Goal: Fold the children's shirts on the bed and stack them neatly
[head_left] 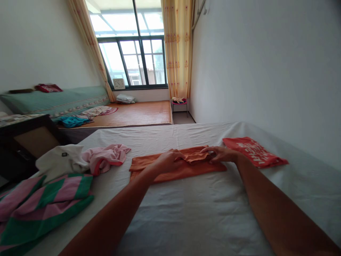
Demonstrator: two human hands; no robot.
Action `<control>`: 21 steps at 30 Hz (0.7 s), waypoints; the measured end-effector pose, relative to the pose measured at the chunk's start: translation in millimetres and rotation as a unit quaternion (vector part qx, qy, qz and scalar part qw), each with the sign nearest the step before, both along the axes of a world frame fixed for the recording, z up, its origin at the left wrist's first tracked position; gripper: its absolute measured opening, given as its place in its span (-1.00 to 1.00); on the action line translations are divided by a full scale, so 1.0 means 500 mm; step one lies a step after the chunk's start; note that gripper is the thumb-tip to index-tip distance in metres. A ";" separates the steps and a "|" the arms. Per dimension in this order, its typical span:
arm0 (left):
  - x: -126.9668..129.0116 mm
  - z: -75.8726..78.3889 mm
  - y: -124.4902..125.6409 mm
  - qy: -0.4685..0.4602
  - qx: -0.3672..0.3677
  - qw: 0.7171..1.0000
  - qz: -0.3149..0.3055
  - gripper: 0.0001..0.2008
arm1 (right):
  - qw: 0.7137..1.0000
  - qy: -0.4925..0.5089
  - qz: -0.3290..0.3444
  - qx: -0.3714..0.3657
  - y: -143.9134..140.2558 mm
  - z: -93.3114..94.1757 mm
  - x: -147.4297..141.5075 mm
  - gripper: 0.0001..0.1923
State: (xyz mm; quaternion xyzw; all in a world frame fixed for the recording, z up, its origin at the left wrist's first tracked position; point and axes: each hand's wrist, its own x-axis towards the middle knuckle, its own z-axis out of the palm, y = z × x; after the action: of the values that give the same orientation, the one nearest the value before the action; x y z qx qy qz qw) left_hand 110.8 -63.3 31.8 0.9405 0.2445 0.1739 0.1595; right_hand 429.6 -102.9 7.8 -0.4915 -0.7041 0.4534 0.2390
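One orange cloth (176,169), one folded red cloth (254,152) beside it; left hand (168,160) and right hand (221,154) both pinch the orange cloth's bunched fold

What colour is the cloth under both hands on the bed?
Orange, plain with no pattern; the cloth shows best in the head view.

Striped cloth (39,209) cut off at left edge, white print on red cloth (253,152) too blurred to read
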 end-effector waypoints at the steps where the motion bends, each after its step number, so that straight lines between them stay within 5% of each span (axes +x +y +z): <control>1: 0.031 -0.016 -0.011 -0.004 0.015 1.000 0.005 -0.70 | 1.000 0.010 -0.004 -0.005 0.000 -0.005 0.000 -0.36; 7: 0.086 -0.069 -0.032 -0.076 0.065 0.989 0.107 -0.81 | 0.994 0.054 -0.073 0.065 0.000 0.003 -0.021 -0.56; 17: 0.061 -0.072 -0.049 -0.056 0.086 0.995 0.008 -0.90 | 1.000 0.013 0.006 0.014 -0.010 0.005 -0.001 -0.50; 21: 0.068 -0.076 -0.045 -0.067 0.055 0.995 0.055 -0.86 | 0.999 0.020 -0.007 0.039 -0.006 0.006 -0.012 -0.61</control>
State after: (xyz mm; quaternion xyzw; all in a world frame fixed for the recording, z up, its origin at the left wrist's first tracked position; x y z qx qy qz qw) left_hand 144.6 -85.8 -6.3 0.9191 0.2748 0.2585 0.1137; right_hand 423.6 -106.1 10.9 -0.4774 -0.7134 0.4331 0.2749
